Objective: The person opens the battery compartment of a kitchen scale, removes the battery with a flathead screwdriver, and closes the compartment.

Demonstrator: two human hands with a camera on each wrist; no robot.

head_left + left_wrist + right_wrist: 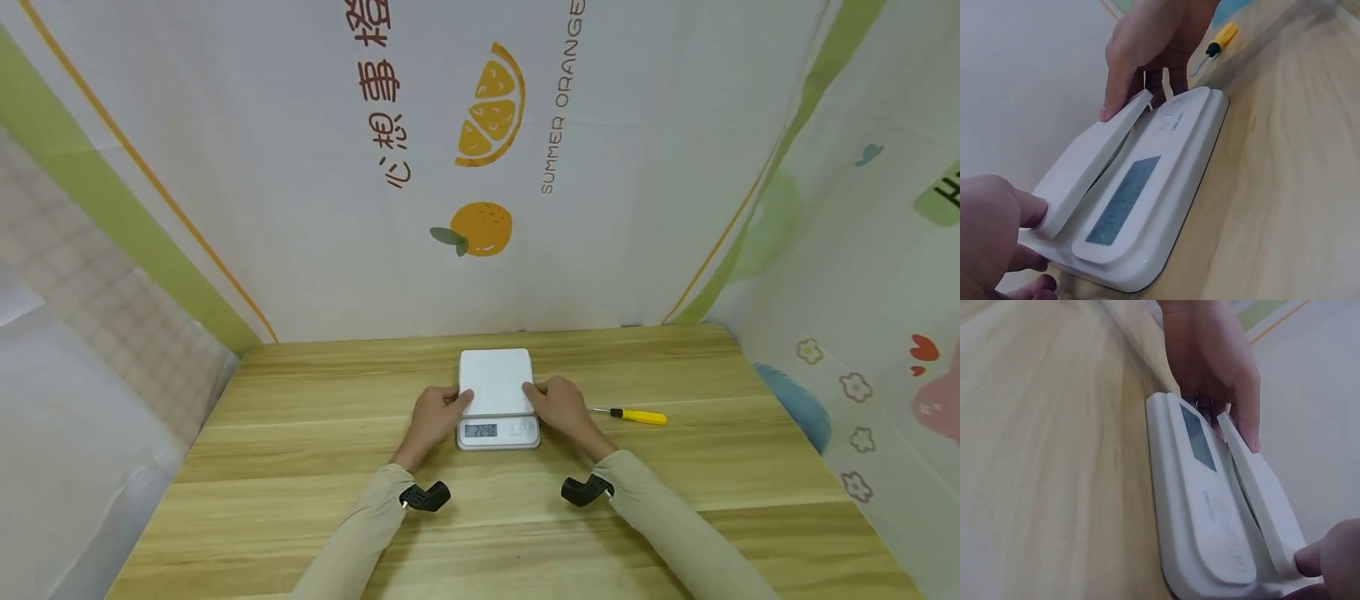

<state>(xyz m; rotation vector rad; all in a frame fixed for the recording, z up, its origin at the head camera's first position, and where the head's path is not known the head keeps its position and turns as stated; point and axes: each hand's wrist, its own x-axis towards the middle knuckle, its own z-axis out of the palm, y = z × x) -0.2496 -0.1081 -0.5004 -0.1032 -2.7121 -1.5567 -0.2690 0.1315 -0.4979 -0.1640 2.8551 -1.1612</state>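
Observation:
A white kitchen scale (498,434) lies on the table, its display (481,431) lit with digits. Its white weighing plate (496,382) sits tilted over the base, and a dark gap shows under the near edge in both wrist views. My left hand (435,418) grips the plate's left side, thumb on top near the front corner. On the opposite side my right hand (559,405) holds the plate the same way. In the left wrist view the display (1124,201) and the brand print face the near edge. The fingers under the plate are partly hidden.
A screwdriver with a yellow handle (643,417) lies right of the scale, its shaft tip close behind my right hand. The wooden table (315,400) ends at a white printed cloth (360,275) at the back. More cloth hangs at both sides.

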